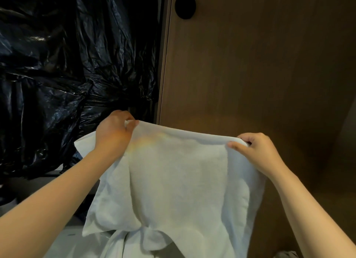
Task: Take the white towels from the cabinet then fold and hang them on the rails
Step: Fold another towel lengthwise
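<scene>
Black plastic [57,65] crumples at my left. My left hand [113,132] pinches one top corner of the towel [179,180], my right hand [254,151] the other, so it hangs spread in front of the wood door [250,65]. Soft, light and limp, I judge; corners give the best hold. Its lower end looks bunched, perhaps knotted.
</scene>
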